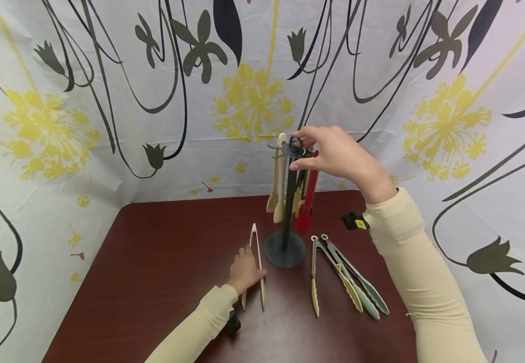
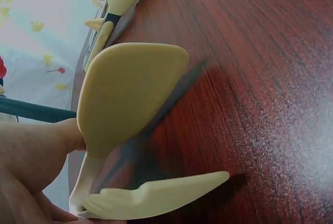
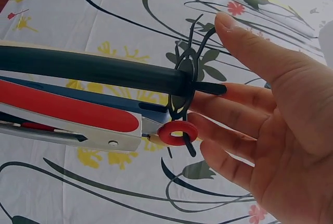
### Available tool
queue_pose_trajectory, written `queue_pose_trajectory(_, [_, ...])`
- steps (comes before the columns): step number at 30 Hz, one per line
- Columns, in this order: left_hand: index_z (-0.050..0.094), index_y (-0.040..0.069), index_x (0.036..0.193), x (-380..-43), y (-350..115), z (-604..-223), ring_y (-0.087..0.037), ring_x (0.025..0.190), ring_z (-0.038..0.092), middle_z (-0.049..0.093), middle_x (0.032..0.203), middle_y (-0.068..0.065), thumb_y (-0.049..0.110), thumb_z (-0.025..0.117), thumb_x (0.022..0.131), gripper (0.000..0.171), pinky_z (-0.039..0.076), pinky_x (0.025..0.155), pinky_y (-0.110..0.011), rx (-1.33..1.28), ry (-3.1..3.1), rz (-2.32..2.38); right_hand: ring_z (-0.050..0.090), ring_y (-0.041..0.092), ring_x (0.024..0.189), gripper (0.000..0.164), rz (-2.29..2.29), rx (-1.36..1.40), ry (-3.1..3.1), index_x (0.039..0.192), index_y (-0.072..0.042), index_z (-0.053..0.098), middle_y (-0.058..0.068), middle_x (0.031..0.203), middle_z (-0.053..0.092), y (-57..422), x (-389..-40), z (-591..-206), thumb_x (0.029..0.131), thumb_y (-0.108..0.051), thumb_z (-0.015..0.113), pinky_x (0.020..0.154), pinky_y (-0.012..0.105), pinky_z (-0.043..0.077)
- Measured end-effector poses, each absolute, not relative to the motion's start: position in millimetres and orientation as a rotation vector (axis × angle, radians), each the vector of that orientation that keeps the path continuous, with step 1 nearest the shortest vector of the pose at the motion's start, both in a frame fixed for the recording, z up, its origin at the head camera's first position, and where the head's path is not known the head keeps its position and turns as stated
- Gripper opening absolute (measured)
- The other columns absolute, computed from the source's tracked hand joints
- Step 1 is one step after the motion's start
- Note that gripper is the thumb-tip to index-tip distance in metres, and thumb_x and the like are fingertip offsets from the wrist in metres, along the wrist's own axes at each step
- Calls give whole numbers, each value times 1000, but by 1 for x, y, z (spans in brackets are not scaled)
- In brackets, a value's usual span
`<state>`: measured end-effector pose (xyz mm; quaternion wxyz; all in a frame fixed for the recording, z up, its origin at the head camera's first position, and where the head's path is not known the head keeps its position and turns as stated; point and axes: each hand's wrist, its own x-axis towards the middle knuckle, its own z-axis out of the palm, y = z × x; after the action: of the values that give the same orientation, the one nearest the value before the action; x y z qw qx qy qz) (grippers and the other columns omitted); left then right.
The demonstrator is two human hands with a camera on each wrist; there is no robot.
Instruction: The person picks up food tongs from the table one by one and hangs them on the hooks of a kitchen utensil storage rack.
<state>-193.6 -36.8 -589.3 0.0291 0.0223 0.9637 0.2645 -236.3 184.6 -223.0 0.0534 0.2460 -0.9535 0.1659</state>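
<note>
My left hand (image 1: 245,269) grips a pair of cream tongs (image 1: 262,282) lying left of a dark utensil stand (image 1: 277,258). In the left wrist view, one broad flat head (image 2: 130,88) of these tongs faces the camera, above the tabletop. My right hand (image 1: 335,154) is at the top of the stand, its thumb and fingers spread around the hooks. The right wrist view shows the fingers (image 3: 229,130) right beside the hook ring (image 3: 183,86). Red-handled tongs (image 3: 67,107) hang there by a red loop.
Cream utensils (image 1: 279,209) also hang from the stand. Right of its base, yellow-tipped tongs (image 1: 315,297) and green-tipped tongs (image 1: 366,300) lie on the dark red table (image 1: 167,252). A flower-patterned cloth (image 1: 153,126) rises behind the table and along both sides.
</note>
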Motion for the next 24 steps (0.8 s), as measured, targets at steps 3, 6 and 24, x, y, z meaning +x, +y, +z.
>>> queue_pose_trajectory(3, [34, -4, 148, -194, -38, -588, -44, 116, 55, 50, 134, -26, 35, 80, 76, 94, 53, 80, -55, 59, 2970, 834, 64, 25, 115, 70, 501, 741, -2895, 142, -17, 53, 9, 126, 69, 184, -236, -223, 83, -47, 77, 96, 46, 49])
queue_pose_trajectory(6, [32, -3, 150, -196, -38, -583, -44, 117, 55, 49, 136, -25, 34, 80, 77, 94, 53, 79, -55, 53, 2969, 868, 64, 26, 114, 68, 513, 741, -2884, 140, -16, 54, 9, 125, 69, 183, -236, -224, 83, -45, 77, 95, 46, 49])
queue_pose_trajectory(24, [21, 9, 158, -223, -46, -537, -31, 105, 58, 49, 135, -16, 25, 78, 76, 101, 48, 56, -38, 96, 3143, 1033, 66, 27, 109, 66, 492, 710, -2857, 135, -15, 57, 12, 121, 70, 177, -234, -227, 81, -46, 79, 93, 47, 50])
